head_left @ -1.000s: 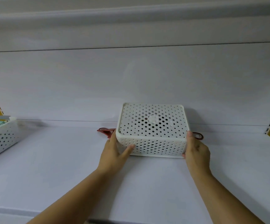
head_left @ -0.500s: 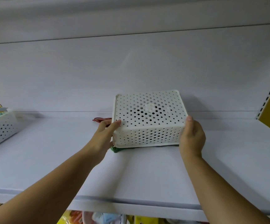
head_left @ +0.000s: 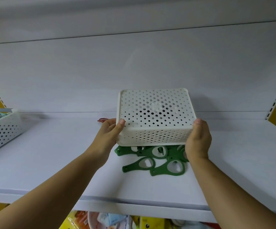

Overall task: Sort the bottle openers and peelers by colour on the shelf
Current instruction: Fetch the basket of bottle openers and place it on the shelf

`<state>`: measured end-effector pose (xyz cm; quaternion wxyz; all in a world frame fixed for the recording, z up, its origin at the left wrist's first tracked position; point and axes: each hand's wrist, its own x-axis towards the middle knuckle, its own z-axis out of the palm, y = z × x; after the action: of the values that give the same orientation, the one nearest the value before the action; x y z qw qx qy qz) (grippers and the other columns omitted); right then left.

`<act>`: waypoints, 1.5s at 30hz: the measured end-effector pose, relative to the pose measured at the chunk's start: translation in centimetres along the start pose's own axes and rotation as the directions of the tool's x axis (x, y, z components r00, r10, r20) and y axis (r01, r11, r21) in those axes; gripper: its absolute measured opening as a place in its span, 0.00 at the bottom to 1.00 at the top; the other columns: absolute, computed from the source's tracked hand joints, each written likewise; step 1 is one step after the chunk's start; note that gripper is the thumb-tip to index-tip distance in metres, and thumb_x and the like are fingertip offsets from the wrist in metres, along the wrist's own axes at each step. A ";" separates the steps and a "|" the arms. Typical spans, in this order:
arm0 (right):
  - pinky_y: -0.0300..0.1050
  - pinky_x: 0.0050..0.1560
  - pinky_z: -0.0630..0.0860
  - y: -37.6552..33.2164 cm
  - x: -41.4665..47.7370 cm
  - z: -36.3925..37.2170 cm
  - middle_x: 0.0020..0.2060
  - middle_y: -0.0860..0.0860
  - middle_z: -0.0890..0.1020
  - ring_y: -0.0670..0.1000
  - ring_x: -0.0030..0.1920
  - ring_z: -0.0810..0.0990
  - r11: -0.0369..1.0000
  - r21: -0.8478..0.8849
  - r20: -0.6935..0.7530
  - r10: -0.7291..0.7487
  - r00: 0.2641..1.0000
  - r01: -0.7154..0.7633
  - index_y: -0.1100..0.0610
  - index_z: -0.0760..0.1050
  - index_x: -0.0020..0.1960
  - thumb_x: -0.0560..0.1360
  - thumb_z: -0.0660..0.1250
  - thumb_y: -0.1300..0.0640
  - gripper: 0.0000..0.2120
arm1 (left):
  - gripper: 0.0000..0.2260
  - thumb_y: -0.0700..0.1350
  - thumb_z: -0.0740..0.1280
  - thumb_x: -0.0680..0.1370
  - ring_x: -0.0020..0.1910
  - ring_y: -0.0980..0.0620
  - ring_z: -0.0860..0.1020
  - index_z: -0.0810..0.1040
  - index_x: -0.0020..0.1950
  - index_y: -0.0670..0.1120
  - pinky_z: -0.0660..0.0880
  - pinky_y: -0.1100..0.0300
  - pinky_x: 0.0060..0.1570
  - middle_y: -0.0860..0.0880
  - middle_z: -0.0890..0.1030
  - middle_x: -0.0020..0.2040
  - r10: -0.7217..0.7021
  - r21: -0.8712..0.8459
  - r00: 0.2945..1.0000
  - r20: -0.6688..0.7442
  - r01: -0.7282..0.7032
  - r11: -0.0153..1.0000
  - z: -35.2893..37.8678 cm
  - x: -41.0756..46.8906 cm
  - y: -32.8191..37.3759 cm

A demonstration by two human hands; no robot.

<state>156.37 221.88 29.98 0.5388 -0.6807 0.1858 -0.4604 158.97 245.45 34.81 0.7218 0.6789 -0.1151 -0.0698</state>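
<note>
An upturned white perforated basket (head_left: 155,119) is held just above the white shelf (head_left: 51,162), its bottom facing me. My left hand (head_left: 108,134) grips its left side and my right hand (head_left: 197,140) grips its right side. Several green bottle openers (head_left: 152,160) lie in a heap on the shelf under and in front of the basket. A red opener (head_left: 103,120) pokes out behind my left hand; most of it is hidden.
A second white perforated basket (head_left: 1,131) with pale items in it stands at the left edge of the shelf. The shelf's back wall rises close behind. Yellow uprights flank both sides. Packaged goods show on the level below.
Both hands have lifted the upturned basket off the shelf and tilted it, uncovering the green openers beneath it.
</note>
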 end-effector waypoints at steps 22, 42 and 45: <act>0.57 0.58 0.75 -0.1 -0.1 -0.2 0.53 0.55 0.79 0.54 0.54 0.77 0.993 0.088 0.108 -0.086 0.990 0.076 0.58 0.75 0.61 0.74 0.45 0.36 0.33 | 0.39 0.59 0.72 0.69 0.63 0.38 0.76 0.67 0.71 0.38 0.76 0.43 0.57 0.37 0.75 0.66 0.006 -0.163 0.984 0.180 0.024 0.986 -2.5 1.2 2.8; 0.46 0.46 0.68 -0.9 -0.9 0.7 0.43 0.55 0.81 0.55 0.46 0.76 0.787 -0.260 0.552 -0.354 0.755 0.559 0.62 0.80 0.45 0.76 0.62 0.49 0.16 | 0.23 0.50 0.81 0.61 0.43 0.48 0.69 0.71 0.44 0.46 0.63 0.48 0.54 0.49 0.73 0.42 0.474 0.981 0.860 -0.189 0.187 0.052 -24.0 -6.0 2.0; 0.45 0.46 0.68 -0.7 0.1 -0.4 0.46 0.51 0.79 0.54 0.49 0.75 0.812 -0.342 0.581 -0.213 0.786 0.473 0.58 0.79 0.45 0.75 0.66 0.55 0.07 | 0.22 0.44 0.80 0.62 0.49 0.42 0.71 0.72 0.48 0.43 0.64 0.44 0.58 0.43 0.76 0.48 0.416 0.967 0.877 -0.241 0.251 0.031 -24.8 -6.0 1.5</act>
<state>155.87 221.82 30.65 0.2904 -0.9106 0.0091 -0.2939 159.52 270.98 34.57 0.0496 0.9696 0.0061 0.2397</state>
